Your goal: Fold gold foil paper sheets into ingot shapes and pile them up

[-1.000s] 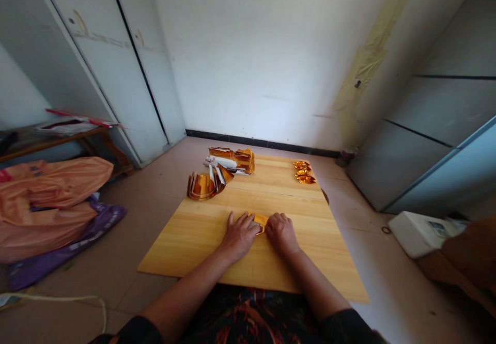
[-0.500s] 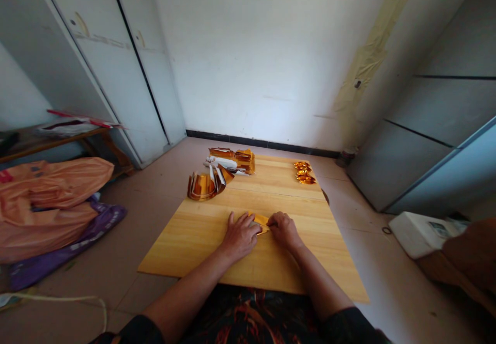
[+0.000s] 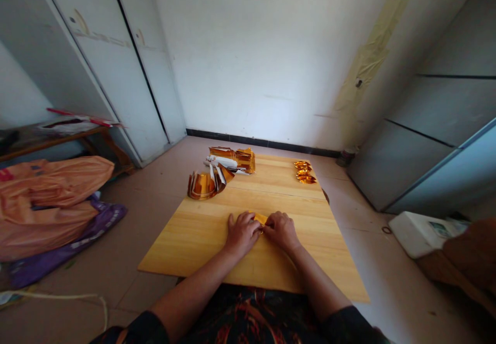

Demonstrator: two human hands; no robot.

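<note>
A small piece of gold foil paper (image 3: 259, 218) lies on the wooden board (image 3: 217, 246), between my two hands and partly covered by them. My left hand (image 3: 243, 234) grips its left side, fingers bent over the paper and thumb near the lower edge. At the right end my right hand (image 3: 281, 230) pinches the same paper, fingertips close to those of the left. Folded gold foil pieces (image 3: 304, 172) sit in a short row at the board's far right. Curled gold and white sheets (image 3: 204, 185) stand at the left, with a stack of gold foil sheets (image 3: 245, 161) behind them.
A grey cabinet (image 3: 116, 65) stands at the left and a grey fridge-like unit (image 3: 411, 142) at the right. Orange bags (image 3: 50, 199) and a purple bag (image 3: 70, 246) lie on the left floor. A white box (image 3: 420, 233) is at the right.
My right hand first moves slightly right at the paper's end, then back left toward my left hand. My left fingers curl closer in, and less of the gold paper shows.
</note>
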